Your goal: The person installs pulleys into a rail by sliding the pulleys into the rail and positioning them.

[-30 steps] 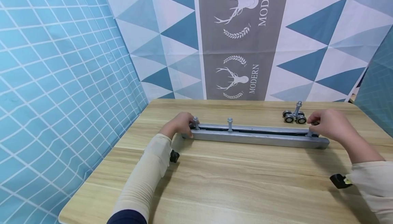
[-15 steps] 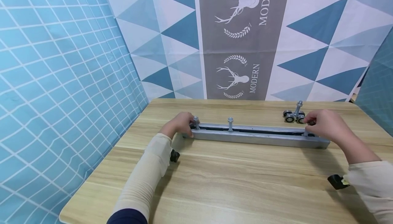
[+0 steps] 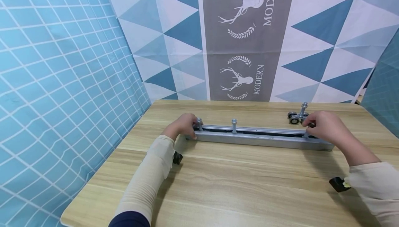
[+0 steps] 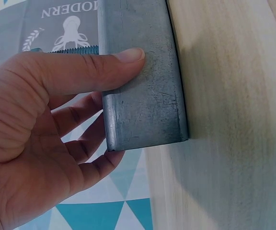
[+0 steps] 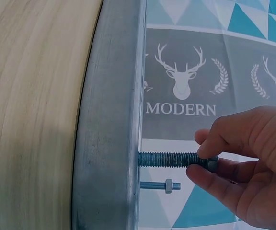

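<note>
A long grey metal rail (image 3: 265, 142) with a slot along its top lies across the table. My left hand (image 3: 184, 126) grips its left end, the thumb flat on the near side and the fingers curled behind. Two upright threaded bolts stick out of the slot, one bolt (image 3: 199, 124) beside that hand and another bolt (image 3: 234, 126) farther right. Near the right end, my right hand (image 3: 325, 127) pinches a third threaded bolt (image 5: 169, 159) by its head, between thumb and fingers. Whatever carries this bolt inside the rail is hidden.
Behind the rail, a four-wheeled roller trolley (image 3: 294, 119) with its bolt upright stands on the wooden table (image 3: 237, 185), close to my right hand. A patterned cloth (image 3: 174, 40) hangs along the table's back edge, and a blue checked sheet (image 3: 62, 81) at the left.
My right hand has moved left along the rail, and the bolt it pinches has slid with it. The left hand and the rail stay about where they were.
</note>
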`<state>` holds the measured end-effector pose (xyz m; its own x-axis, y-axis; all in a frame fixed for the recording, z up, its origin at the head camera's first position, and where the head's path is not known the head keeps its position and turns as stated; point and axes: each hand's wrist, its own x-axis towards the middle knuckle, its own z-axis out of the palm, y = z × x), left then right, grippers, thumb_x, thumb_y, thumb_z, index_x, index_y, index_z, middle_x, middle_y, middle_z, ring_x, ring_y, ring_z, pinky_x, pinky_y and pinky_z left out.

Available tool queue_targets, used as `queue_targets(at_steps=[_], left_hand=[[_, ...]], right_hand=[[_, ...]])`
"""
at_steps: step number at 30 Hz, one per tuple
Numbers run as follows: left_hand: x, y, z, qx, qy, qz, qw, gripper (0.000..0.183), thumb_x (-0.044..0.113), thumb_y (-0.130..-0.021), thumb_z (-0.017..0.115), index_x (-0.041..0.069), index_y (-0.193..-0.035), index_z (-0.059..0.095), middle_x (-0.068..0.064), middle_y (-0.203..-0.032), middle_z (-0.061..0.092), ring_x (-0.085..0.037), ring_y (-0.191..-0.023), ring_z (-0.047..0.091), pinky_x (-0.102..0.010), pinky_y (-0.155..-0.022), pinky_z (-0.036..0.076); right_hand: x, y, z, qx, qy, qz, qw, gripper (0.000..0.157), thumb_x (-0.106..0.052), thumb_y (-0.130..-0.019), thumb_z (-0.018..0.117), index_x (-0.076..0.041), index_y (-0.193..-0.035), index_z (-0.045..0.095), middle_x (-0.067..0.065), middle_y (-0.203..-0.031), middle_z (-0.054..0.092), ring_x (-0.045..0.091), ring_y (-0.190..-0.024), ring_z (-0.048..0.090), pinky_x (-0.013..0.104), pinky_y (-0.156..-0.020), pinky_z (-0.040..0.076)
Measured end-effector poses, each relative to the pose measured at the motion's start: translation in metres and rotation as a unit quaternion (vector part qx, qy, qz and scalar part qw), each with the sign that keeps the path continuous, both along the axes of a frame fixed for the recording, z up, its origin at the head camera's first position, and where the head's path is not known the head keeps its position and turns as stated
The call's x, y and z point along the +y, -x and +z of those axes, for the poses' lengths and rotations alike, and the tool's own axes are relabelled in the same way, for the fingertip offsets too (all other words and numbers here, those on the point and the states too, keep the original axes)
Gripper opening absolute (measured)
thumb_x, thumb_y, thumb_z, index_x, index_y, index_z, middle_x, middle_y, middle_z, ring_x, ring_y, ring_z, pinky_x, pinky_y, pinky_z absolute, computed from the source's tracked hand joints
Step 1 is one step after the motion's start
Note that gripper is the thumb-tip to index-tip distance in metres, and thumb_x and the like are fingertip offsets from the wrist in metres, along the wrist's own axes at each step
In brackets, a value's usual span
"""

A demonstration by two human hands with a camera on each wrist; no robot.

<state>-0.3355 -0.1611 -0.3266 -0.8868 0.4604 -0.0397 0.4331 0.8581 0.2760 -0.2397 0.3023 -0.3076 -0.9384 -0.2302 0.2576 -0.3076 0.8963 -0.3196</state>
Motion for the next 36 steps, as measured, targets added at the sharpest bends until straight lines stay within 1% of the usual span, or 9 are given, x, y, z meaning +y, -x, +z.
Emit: queue_targets(at_steps=[6, 14, 19, 24, 29, 33, 36], left_hand=[[0.000, 0.000, 0.000, 0.003, -0.002, -0.004, 1.0000, 0.044, 0.006, -0.060, 0.090, 0.009, -0.101, 0.073, -0.001, -0.092, 0.064, -0.018, -0.082, 0.055, -0.034, -0.078, 0.049], [0.001, 0.000, 0.001, 0.003, 0.008, 0.001, 1.0000, 0.042, 0.008, -0.061, 0.090, 0.007, -0.098, 0.072, -0.002, -0.091, 0.064, -0.018, -0.083, 0.055, -0.035, -0.078, 0.049], [0.001, 0.000, 0.001, 0.002, 0.011, 0.001, 0.9999, 0.041, 0.008, -0.061, 0.091, 0.007, -0.098, 0.072, -0.002, -0.091, 0.063, -0.018, -0.082, 0.055, -0.035, -0.077, 0.049], [0.001, 0.000, 0.001, 0.003, 0.011, -0.001, 0.9999, 0.040, 0.009, -0.061, 0.091, 0.007, -0.097, 0.071, -0.002, -0.090, 0.063, -0.018, -0.081, 0.054, -0.034, -0.076, 0.049], [0.001, 0.000, 0.000, 0.001, 0.007, 0.000, 1.0000, 0.042, 0.007, -0.061, 0.090, 0.008, -0.099, 0.072, -0.002, -0.093, 0.064, -0.018, -0.083, 0.055, -0.034, -0.079, 0.049], [0.000, 0.000, -0.001, 0.004, 0.006, -0.002, 1.0000, 0.044, 0.007, -0.061, 0.090, 0.008, -0.101, 0.073, -0.002, -0.094, 0.065, -0.017, -0.085, 0.056, -0.035, -0.081, 0.049], [0.001, 0.000, 0.000, 0.003, 0.007, 0.000, 1.0000, 0.043, 0.007, -0.061, 0.090, 0.008, -0.100, 0.073, -0.002, -0.093, 0.065, -0.018, -0.084, 0.056, -0.035, -0.080, 0.049]], right_hand=[[-0.003, 0.001, 0.000, -0.002, 0.002, -0.001, 1.000, 0.010, 0.001, -0.078, 0.067, 0.004, -0.086, 0.073, 0.016, -0.083, 0.067, 0.023, -0.068, 0.058, 0.040, -0.057, 0.047], [-0.010, 0.002, 0.000, 0.012, -0.012, -0.004, 1.000, 0.012, 0.000, -0.077, 0.069, 0.004, -0.087, 0.074, 0.022, -0.088, 0.068, 0.023, -0.068, 0.058, 0.041, -0.058, 0.047], [-0.013, 0.002, -0.002, 0.023, -0.010, 0.000, 1.000, 0.011, 0.001, -0.077, 0.068, 0.003, -0.086, 0.075, 0.017, -0.083, 0.068, 0.021, -0.067, 0.057, 0.039, -0.057, 0.047], [-0.017, 0.002, -0.002, 0.021, -0.003, 0.002, 1.000, 0.012, 0.002, -0.076, 0.068, 0.003, -0.085, 0.074, 0.014, -0.080, 0.068, 0.020, -0.066, 0.056, 0.037, -0.056, 0.046], [-0.020, 0.002, -0.001, 0.016, 0.003, 0.012, 1.000, 0.011, 0.004, -0.075, 0.070, 0.004, -0.085, 0.073, 0.016, -0.081, 0.068, 0.021, -0.066, 0.056, 0.037, -0.056, 0.045], [-0.023, 0.002, -0.002, 0.016, 0.006, 0.014, 1.000, 0.011, 0.004, -0.075, 0.069, 0.004, -0.086, 0.074, 0.019, -0.085, 0.068, 0.023, -0.068, 0.057, 0.037, -0.056, 0.046], [-0.026, 0.002, -0.002, 0.019, 0.002, 0.016, 1.000, 0.012, 0.004, -0.075, 0.070, 0.003, -0.086, 0.074, 0.018, -0.084, 0.068, 0.023, -0.068, 0.056, 0.037, -0.056, 0.045]])
